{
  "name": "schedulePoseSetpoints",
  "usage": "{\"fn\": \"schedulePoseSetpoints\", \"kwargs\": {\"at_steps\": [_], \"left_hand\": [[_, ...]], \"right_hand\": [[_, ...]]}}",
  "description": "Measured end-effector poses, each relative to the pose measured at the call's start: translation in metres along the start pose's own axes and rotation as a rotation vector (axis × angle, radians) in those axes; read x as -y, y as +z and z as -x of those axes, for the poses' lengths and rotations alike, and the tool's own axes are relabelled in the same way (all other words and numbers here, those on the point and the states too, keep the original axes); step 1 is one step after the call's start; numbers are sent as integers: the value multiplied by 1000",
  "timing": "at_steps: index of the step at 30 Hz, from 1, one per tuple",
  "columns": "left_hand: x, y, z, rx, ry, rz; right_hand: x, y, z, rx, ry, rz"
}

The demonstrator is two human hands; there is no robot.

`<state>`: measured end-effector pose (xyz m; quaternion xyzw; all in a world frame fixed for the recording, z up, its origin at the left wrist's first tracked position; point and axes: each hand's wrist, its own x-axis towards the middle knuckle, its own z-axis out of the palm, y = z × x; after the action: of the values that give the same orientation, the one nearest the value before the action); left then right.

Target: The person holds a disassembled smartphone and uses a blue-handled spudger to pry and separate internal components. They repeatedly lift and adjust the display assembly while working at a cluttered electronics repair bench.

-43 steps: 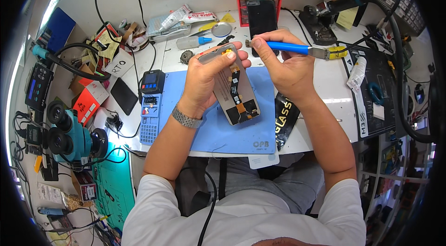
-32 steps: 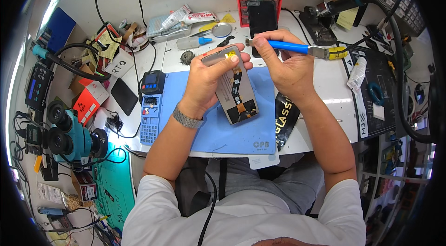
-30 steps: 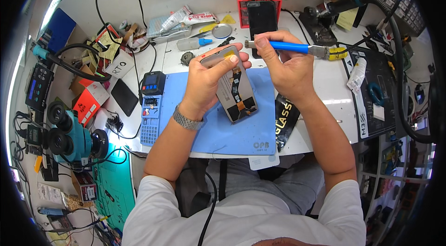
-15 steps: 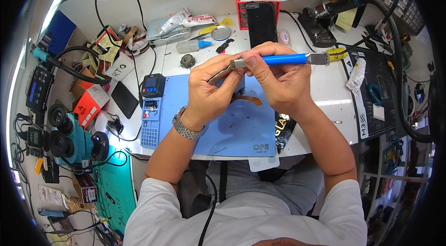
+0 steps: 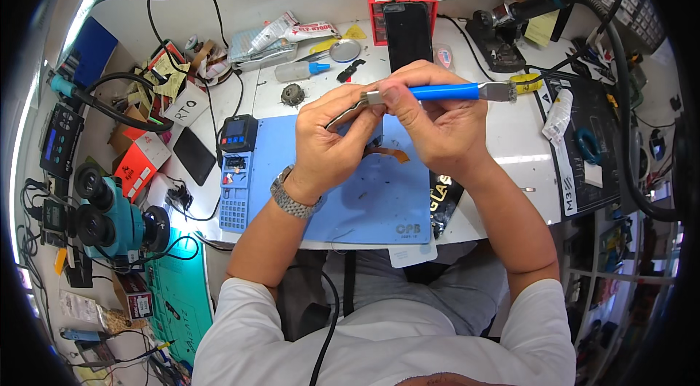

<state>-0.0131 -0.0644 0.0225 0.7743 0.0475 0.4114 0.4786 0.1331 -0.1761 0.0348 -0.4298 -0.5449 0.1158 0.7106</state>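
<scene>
In my right hand (image 5: 443, 120) is a blue double-ended brush (image 5: 446, 92) with metal ferrules, pinched between thumb and fingers. Its left bristle end touches the edge of a thin, metal-rimmed part (image 5: 340, 120) that my left hand (image 5: 329, 130) grips; most of that part is hidden by the fingers, and its kind cannot be made out. The other bristle end points right, in the air. Below the hands an orange-brown flex cable (image 5: 392, 153) sticks out. Both hands hover over a blue work mat (image 5: 364, 203).
A blue control unit (image 5: 235, 167) borders the mat on the left. Behind stand a black phone (image 5: 408, 34) against a red drawer box, a round wire ball (image 5: 292, 95) and a blue-capped bottle (image 5: 301, 71). A teal microscope (image 5: 109, 211) is at left, a black mat (image 5: 594, 145) at right.
Both hands keep the same grip and nearly the same place. The brush has barely shifted; the whole view has slid slightly.
</scene>
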Motion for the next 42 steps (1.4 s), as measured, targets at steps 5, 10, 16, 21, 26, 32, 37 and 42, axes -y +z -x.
{"fn": "schedulePoseSetpoints", "kwargs": {"at_steps": [5,10,16,21,26,32,37,42], "left_hand": [[-1,-1,-1,20,44,-61],[-2,1,0,-2,59,-60],[4,0,0,-9,59,-10],[-4,-1,-1,5,28,-61],[1,0,-1,14,104,-81],[2,0,1,4,32,-25],[3,0,0,-30,-84,129],[8,-9,-5,-53,-436,576]], "right_hand": [[9,-3,-4,-67,185,-97],[5,1,0,16,-2,6],[3,0,-1,-18,7,-7],[5,0,-2,-71,128,-140],[3,-1,-1,3,-48,12],[-2,1,-2,18,-139,67],[-11,-10,-8,-178,-113,188],[-9,-4,-9,-127,55,-23]]}}
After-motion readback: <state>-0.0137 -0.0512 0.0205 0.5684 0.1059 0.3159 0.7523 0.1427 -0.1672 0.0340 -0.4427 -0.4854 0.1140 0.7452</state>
